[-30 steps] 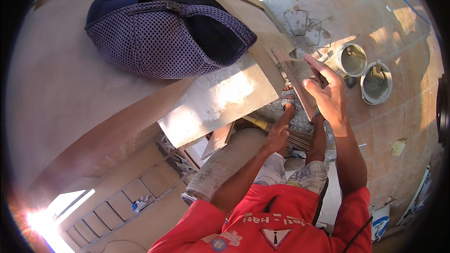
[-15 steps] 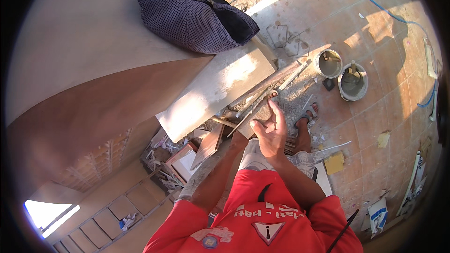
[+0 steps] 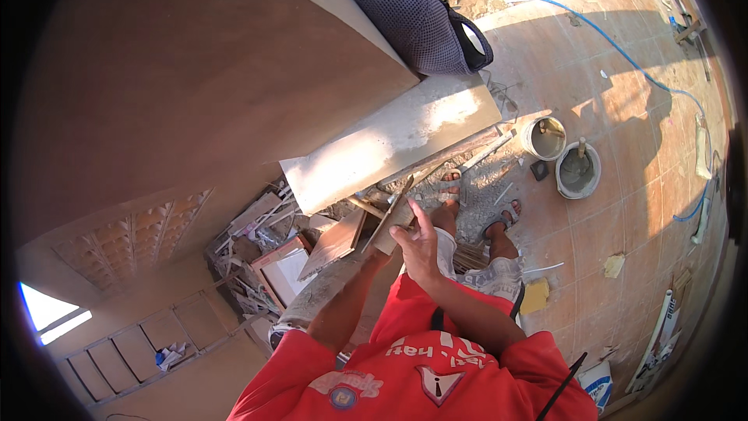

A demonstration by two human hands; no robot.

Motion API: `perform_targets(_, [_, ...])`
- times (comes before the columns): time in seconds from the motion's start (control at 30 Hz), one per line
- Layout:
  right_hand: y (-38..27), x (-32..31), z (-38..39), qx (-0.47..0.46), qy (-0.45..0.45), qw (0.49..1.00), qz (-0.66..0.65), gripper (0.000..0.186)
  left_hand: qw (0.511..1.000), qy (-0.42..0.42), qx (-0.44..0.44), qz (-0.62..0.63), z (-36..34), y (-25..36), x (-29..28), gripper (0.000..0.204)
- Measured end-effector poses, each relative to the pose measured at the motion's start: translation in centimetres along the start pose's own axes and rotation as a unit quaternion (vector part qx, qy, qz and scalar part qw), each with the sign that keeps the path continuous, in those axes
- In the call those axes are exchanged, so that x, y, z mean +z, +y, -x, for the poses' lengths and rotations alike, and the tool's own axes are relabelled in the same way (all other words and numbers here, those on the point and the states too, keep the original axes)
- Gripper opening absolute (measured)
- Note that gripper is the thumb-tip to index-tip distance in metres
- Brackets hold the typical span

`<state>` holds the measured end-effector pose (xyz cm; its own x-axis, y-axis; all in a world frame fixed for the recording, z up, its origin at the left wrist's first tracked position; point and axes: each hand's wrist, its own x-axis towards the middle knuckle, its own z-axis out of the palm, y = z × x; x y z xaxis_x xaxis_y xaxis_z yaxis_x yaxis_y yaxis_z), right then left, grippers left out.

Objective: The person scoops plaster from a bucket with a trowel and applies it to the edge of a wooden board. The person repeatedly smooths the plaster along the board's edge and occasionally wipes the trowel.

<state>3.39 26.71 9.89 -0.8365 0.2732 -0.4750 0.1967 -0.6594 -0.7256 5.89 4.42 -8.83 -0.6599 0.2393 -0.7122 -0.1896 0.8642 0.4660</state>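
In front of my stomach, my left hand holds a flat, greyish-brown rectangular plate that looks like a plastering float; most of its fingers are hidden behind it. The plate is tilted, with one long thin edge facing up and left. My right hand is at the near right side of the plate. Its thumb and forefinger are stretched apart, with the thumb by the plate's face. I cannot tell whether the fingertips touch it.
A pale slab juts out ahead, with a dark mesh bag at its far end. Two buckets of grey mortar, one behind the other, stand on the tiles. Rubble and a wooden board lie left; a ladder is beyond.
My view has turned, so the bag and buckets appear shifted. Both hands have come left and closer to my body, and the plate is tilted more edge-on.
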Motion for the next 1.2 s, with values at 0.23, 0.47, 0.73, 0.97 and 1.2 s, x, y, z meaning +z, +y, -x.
perform_targets(0.23, [-9.9,-17.7,-2.6,0.122,-0.091,0.971,-0.184,0.044,0.995,0.047,-0.064,0.061,-0.4,6.6,1.3,0.039])
perform_targets(0.47, [-10.1,-33.2,-5.0,0.158,-0.049,0.967,-0.193,0.034,0.958,0.089,-0.088,0.260,0.2,14.5,10.3,0.047])
perform_targets(0.73, [-9.2,-55.6,-5.3,0.308,0.214,0.903,0.209,0.038,0.978,0.131,-0.057,0.151,4.9,21.7,22.4,0.043])
perform_targets(0.97, [3.8,-66.2,-27.5,0.011,0.113,0.842,0.528,0.039,0.970,0.244,0.001,-0.007,6.3,19.8,31.5,0.029])
perform_targets(1.2, [15.8,-66.2,-38.3,0.034,-0.007,0.628,0.778,0.020,0.932,0.356,-0.065,0.035,6.8,18.6,31.5,0.026])
